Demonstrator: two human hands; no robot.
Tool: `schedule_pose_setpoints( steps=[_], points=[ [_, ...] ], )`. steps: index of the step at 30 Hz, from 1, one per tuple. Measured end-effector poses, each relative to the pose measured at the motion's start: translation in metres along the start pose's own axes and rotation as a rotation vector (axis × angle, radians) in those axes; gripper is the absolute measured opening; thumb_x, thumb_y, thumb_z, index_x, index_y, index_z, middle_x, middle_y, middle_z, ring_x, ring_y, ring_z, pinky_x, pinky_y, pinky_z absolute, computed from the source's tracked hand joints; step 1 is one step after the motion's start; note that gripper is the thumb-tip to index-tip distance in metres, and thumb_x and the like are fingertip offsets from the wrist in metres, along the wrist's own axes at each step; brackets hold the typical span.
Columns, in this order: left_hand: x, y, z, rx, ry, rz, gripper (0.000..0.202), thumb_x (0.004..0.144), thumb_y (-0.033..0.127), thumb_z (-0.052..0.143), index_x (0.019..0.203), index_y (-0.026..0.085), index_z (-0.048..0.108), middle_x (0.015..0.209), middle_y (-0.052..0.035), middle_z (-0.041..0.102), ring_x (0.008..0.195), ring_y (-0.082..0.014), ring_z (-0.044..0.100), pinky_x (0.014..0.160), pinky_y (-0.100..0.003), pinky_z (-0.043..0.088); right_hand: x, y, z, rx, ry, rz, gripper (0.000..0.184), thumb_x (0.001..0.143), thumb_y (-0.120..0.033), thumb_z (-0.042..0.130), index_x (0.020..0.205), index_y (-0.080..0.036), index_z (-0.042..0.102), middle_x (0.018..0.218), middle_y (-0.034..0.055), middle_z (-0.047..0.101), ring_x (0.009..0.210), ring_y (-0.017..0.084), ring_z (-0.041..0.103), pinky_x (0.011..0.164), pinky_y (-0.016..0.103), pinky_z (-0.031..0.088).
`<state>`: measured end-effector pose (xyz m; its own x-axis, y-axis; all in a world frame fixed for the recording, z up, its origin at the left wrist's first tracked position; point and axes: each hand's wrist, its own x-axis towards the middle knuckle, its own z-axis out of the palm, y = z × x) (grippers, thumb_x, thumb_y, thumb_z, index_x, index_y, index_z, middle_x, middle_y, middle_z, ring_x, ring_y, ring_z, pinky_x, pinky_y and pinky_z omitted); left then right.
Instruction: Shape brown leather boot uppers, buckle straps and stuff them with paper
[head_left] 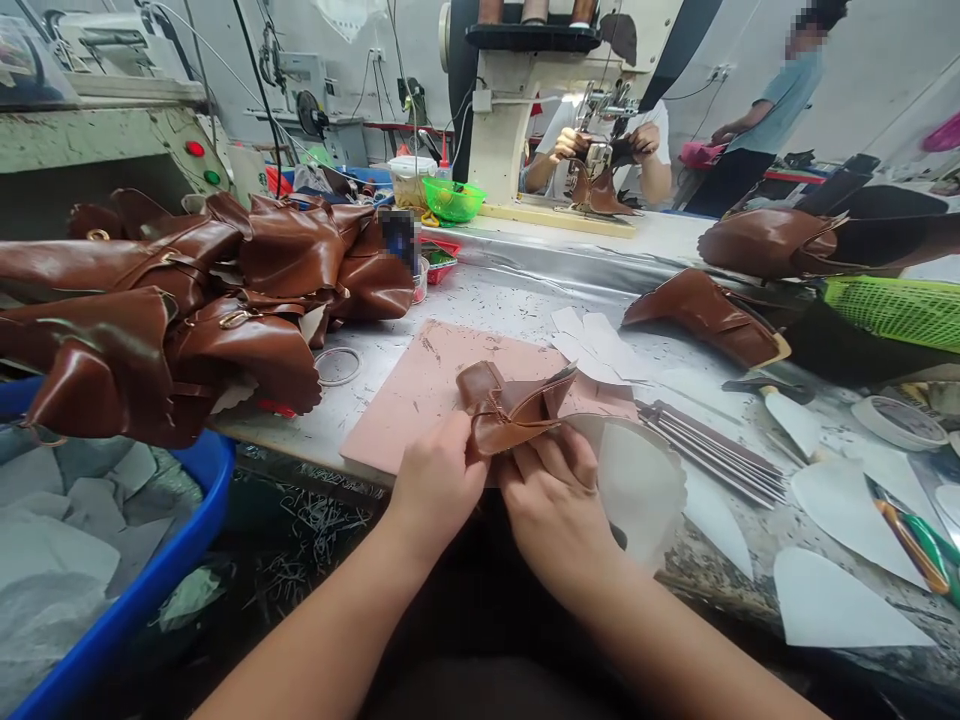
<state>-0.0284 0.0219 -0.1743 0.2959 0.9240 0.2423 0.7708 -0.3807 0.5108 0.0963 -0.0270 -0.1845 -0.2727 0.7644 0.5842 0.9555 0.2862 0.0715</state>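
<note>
A brown leather shoe upper (510, 405) lies over the near edge of a pink cutting mat (420, 385). My left hand (439, 480) pinches its left side, fingers closed on the leather. My right hand (555, 500) grips its lower right part, fingers curled on it, with a white lining piece (637, 480) hanging beside that hand.
A heap of brown leather uppers (187, 300) fills the left of the bench above a blue tub (161, 570) of grey scraps. More uppers (705, 315), white cut pieces (832, 600), metal strips (712, 450) and a green basket (892, 305) lie right. A person sews at a machine (592, 150) behind.
</note>
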Motion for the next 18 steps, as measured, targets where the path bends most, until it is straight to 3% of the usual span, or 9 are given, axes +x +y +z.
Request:
schedule_pose_setpoints(
  steps=[7, 10, 14, 16, 18],
  points=[
    [-0.002, 0.002, -0.001, -0.001, 0.0, 0.012, 0.016, 0.07, 0.009, 0.045, 0.064, 0.022, 0.038, 0.063, 0.0006, 0.054, 0.059, -0.0172, 0.052, 0.053, -0.025, 0.033, -0.004, 0.004, -0.004, 0.263, -0.047, 0.068, 0.031, 0.074, -0.002, 0.044, 0.087, -0.021, 0.064, 0.098, 0.0046, 0.067, 0.104, 0.021, 0.05, 0.106, 0.038, 0.016],
    [0.0, 0.001, -0.004, -0.025, -0.032, -0.006, 0.016, 0.067, 0.008, 0.044, 0.065, 0.022, 0.038, 0.062, 0.0017, 0.052, 0.058, -0.0168, 0.05, 0.053, -0.025, 0.034, -0.002, 0.009, -0.022, 0.482, -0.203, 0.039, 0.03, 0.066, -0.003, 0.045, 0.073, -0.024, 0.064, 0.094, 0.0026, 0.064, 0.107, 0.023, 0.048, 0.106, 0.045, 0.014],
    [0.002, 0.002, -0.006, -0.049, -0.068, -0.03, 0.013, 0.066, 0.01, 0.046, 0.066, 0.022, 0.041, 0.062, 0.0026, 0.052, 0.058, -0.0161, 0.05, 0.053, -0.025, 0.035, -0.001, 0.019, -0.05, 0.68, -0.431, -0.07, 0.024, 0.061, -0.004, 0.046, 0.056, -0.024, 0.059, 0.111, -0.0015, 0.058, 0.122, 0.026, 0.037, 0.107, 0.053, 0.0],
    [0.002, 0.003, -0.007, -0.059, -0.074, -0.028, 0.011, 0.066, 0.011, 0.049, 0.068, 0.021, 0.045, 0.065, 0.0019, 0.055, 0.061, -0.0167, 0.053, 0.056, -0.025, 0.038, -0.002, 0.023, -0.057, 0.681, -0.415, -0.064, 0.022, 0.065, -0.006, 0.047, 0.062, -0.024, 0.06, 0.111, 0.0, 0.059, 0.12, 0.026, 0.039, 0.107, 0.052, 0.003],
    [0.001, 0.005, -0.007, -0.059, -0.078, -0.028, 0.007, 0.068, 0.015, 0.052, 0.071, 0.02, 0.048, 0.069, 0.0006, 0.059, 0.065, -0.0182, 0.057, 0.058, -0.027, 0.041, -0.004, 0.027, -0.059, 0.638, -0.335, -0.041, 0.017, 0.069, -0.01, 0.05, 0.07, -0.024, 0.061, 0.108, 0.0023, 0.061, 0.113, 0.025, 0.046, 0.105, 0.05, 0.013]
  ],
)
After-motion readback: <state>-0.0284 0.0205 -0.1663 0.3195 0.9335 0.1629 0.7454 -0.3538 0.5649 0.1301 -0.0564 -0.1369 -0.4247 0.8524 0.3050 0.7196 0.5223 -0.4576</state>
